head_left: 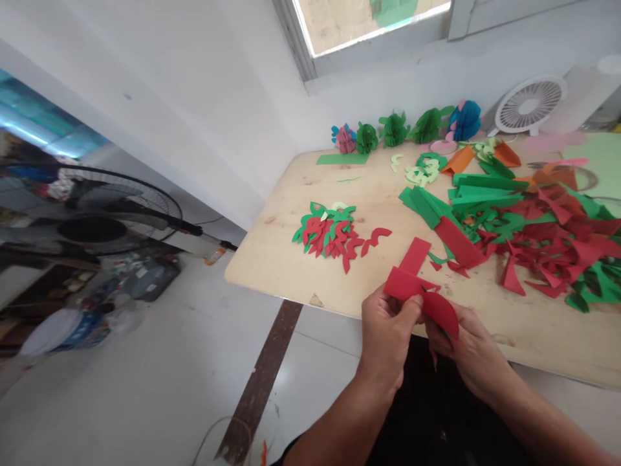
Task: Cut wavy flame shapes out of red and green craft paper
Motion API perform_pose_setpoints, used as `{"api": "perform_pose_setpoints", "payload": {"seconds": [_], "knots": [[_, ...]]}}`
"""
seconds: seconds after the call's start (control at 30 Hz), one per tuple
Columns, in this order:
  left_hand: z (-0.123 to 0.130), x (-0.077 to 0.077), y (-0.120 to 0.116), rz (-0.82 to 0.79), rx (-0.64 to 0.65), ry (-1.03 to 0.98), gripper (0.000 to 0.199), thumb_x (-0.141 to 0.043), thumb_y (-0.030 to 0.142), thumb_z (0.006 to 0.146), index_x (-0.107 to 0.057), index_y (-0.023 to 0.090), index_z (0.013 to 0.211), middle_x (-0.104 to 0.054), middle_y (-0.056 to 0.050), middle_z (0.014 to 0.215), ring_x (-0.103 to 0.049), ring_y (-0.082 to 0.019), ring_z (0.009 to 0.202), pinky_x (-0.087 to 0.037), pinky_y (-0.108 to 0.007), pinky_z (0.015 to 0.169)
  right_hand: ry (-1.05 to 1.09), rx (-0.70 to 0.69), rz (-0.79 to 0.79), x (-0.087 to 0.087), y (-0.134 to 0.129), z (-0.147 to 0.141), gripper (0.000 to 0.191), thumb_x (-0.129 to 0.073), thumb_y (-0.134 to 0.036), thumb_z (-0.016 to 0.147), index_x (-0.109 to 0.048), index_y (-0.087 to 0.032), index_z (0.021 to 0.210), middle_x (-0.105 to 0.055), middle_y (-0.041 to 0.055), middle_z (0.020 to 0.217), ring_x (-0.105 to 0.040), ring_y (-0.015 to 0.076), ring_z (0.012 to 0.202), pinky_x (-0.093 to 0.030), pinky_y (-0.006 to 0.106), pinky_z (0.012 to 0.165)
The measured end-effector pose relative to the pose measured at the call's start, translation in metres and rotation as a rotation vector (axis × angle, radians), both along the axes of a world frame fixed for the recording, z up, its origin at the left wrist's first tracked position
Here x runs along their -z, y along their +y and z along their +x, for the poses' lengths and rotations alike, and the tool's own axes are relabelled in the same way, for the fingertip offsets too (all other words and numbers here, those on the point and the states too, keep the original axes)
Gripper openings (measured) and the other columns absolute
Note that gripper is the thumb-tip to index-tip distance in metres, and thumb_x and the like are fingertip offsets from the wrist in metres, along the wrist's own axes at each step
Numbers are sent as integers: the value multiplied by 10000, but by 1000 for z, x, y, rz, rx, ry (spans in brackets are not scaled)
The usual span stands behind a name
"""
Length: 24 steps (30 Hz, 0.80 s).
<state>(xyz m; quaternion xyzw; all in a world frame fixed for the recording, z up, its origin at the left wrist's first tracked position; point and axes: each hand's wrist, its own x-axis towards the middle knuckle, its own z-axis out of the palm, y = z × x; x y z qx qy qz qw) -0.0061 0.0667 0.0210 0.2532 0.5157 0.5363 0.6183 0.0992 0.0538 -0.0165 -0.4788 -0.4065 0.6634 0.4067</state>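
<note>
My left hand [389, 327] pinches a folded strip of red paper [406, 285] between thumb and fingers, just above the table's front edge. The strip's right part is a curved red flap [440, 312], which bends down over my right hand [468, 343]. The right fingers are curled behind this flap, so what they grip is hidden. A small dark sliver shows where strip and flap meet; I cannot tell what it is. Another red paper strip [416, 254] lies just beyond my hands. To the left sits a pile of red and green curved paper cutouts [330, 233].
On the wooden table [272, 259], red and green paper scraps [548, 239] spread at the right, beside green strips [427, 206]. Along the wall stand folded paper figures [394, 129] and a small white fan [528, 105]. A large black floor fan [92, 228] stands left.
</note>
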Motion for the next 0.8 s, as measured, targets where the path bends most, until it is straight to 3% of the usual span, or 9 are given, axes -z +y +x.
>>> {"api": "perform_pose_setpoints", "payload": {"seconds": [0.3, 0.63, 0.8], "knots": [[-3, 3, -3, -8, 0, 50, 135, -669, 239, 721, -626, 122, 673, -563, 14, 535, -490, -78, 525, -422, -211, 559, 26, -26, 2, 1, -1, 4, 338, -490, -477, 873, -557, -181, 723, -259, -73, 527, -187, 83, 449, -155, 214, 405], [-6, -2, 3, -8, 108, 35, 110, -662, 203, 695, -638, 116, 634, -571, 7, 538, -467, -73, 511, -409, -204, 547, -32, -42, 12, -3, 1, 9, 373, -464, -482, 893, -632, -170, 777, -423, -21, 617, -251, 85, 479, -194, 207, 408], [-8, -3, 2, -11, 103, 33, 123, -667, 204, 690, -631, 116, 613, -562, 8, 521, -471, -75, 503, -412, -201, 538, -27, -30, -9, -3, 1, 9, 353, -532, -488, 849, -650, -167, 759, -411, -25, 584, -261, 88, 484, -204, 207, 409]]}}
